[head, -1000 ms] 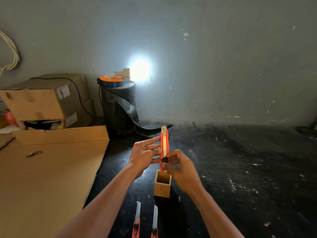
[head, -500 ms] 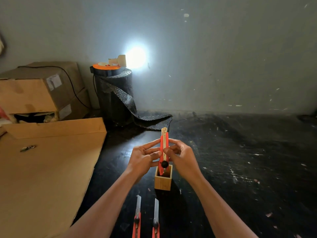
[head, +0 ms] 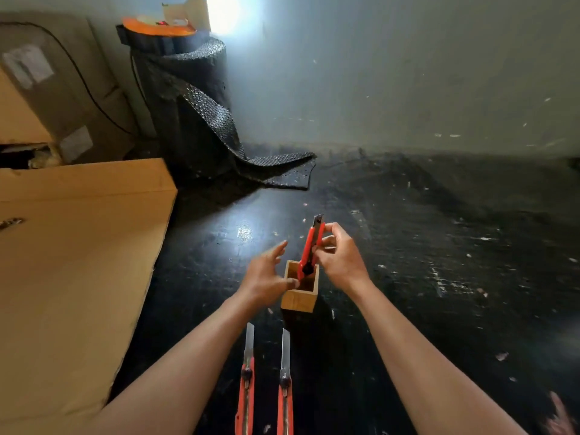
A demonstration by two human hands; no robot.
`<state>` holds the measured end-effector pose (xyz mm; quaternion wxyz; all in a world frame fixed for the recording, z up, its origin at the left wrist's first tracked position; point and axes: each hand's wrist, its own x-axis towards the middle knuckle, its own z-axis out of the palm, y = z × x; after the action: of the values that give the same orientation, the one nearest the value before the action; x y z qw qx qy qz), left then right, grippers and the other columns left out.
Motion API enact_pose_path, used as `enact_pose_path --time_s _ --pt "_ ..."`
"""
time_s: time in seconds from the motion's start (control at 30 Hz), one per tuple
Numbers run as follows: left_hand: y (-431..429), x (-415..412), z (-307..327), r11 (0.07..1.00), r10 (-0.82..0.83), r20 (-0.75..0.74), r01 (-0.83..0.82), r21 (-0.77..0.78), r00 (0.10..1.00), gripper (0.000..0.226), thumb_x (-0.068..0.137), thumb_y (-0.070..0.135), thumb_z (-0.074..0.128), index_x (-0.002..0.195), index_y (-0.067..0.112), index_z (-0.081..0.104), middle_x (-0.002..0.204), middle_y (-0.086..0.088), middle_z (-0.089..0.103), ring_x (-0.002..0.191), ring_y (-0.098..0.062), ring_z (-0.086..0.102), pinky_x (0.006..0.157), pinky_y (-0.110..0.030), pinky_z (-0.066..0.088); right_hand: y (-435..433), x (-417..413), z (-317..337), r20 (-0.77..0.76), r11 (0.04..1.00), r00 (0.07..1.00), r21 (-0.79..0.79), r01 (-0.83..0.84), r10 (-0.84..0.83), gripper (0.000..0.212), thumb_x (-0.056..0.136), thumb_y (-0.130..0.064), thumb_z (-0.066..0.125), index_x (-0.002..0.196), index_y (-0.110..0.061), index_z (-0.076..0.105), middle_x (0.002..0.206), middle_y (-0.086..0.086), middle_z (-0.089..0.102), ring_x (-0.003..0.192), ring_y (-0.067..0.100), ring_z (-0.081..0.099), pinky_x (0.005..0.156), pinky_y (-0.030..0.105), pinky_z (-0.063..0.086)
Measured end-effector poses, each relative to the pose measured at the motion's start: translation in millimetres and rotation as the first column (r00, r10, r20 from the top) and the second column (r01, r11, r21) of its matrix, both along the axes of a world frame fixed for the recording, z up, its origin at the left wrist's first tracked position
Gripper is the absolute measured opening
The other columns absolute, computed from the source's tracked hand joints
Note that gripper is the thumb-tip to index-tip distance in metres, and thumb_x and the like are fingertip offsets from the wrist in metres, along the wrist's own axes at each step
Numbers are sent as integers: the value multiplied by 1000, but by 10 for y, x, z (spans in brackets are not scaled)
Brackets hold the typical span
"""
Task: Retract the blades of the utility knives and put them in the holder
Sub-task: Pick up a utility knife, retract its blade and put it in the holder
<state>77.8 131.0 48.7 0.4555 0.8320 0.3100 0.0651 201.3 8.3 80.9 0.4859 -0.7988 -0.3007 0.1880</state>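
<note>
At the bottom centre of the frame two red utility knives lay side by side on the dark floor (head: 439, 215), the left knife (head: 246, 384) and the right knife (head: 285, 387), both with blades extended toward the holder; their handle ends were cut off by the lower edge. Just above them stood the small wooden holder (head: 299, 298). The left hand (head: 266, 277) hovered open at its left rim, fingers spread, gripping nothing. The right hand (head: 340, 259) pinched a third red knife (head: 310, 246), tilted, its lower end inside the holder and hidden there. At the left lay a flat cardboard sheet (head: 78, 262), partly cropped. In the upper left stood a blurred cardboard box (head: 56, 98) and a dark roll of bubble wrap (head: 188, 105).
</note>
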Motion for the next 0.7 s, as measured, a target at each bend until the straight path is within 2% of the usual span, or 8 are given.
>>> enact_pose_path --time_s 0.1,0.17,0.27,0.33,0.43,0.53,0.6,0.7 --pt "70 109 -257 999 -53 -108 52 -10 993 120 66 21 96 162 20 25 162 -11 42 149 -28 39 120 -47 37 60 67 -217 11 998 1000 -69 5 -4 14 98 -12 65 112 -16 63 96 3 72 79 7 71 56 17 55" --pt "102 163 -377 997 -81 -136 80 -8 987 124 64 23 97 163 21 22 164 -10 39 152 -28 35 122 -46 35 89 91 -337 -3 994 1000 -105 4 -5 10 100 -16 63 110 -14 64 93 -2 70 77 3 68 53 13 51" --pt "131 207 -488 995 -96 -143 94 -20 985 118 66 22 95 162 22 26 163 -9 40 150 -30 39 115 -51 43 117 118 -482 -20 989 1000 -146 -10 8 7 100 -18 63 106 -17 67 94 -3 73 83 8 71 66 24 53" --pt "145 212 -551 996 -81 -120 76 -45 990 111 65 20 95 158 24 35 157 -9 49 146 -29 45 107 -53 51 129 139 -550 -30 986 999 -165 -18 14 8 98 -17 64 104 -18 69 95 -2 75 85 13 73 69 27 55" --pt "146 190 -630 995 -33 -63 26 -97 997 106 63 18 97 153 22 42 152 -7 55 142 -26 50 114 -43 44 143 174 -596 -8 982 1000 -188 -12 11 9 96 -15 66 104 -17 71 94 -3 74 82 5 67 62 19 47" --pt "143 179 -660 991 -14 -39 8 -136 999 107 62 17 99 153 21 43 154 -7 54 142 -27 51 114 -43 42 166 213 -636 7 978 1000 -210 -19 21 8 96 -14 65 102 -18 70 93 -4 72 82 7 65 61 18 44" --pt "142 183 -668 990 -9 -32 4 -142 999 108 61 19 99 153 22 43 154 -7 54 142 -27 51 114 -45 42 183 238 -662 30 974 999 -227 -12 20 11 97 -13 64 103 -19 70 96 -3 72 88 11 66 65 21 48" --pt "142 187 -676 988 -3 -28 -2 -153 1000 108 62 18 99 154 22 43 154 -7 54 142 -27 50 112 -45 44 206 274 -678 54 971 998 -241 -10 24 14 97 -14 63 107 -18 71 105 0 74 99 17 67 79 31 55"
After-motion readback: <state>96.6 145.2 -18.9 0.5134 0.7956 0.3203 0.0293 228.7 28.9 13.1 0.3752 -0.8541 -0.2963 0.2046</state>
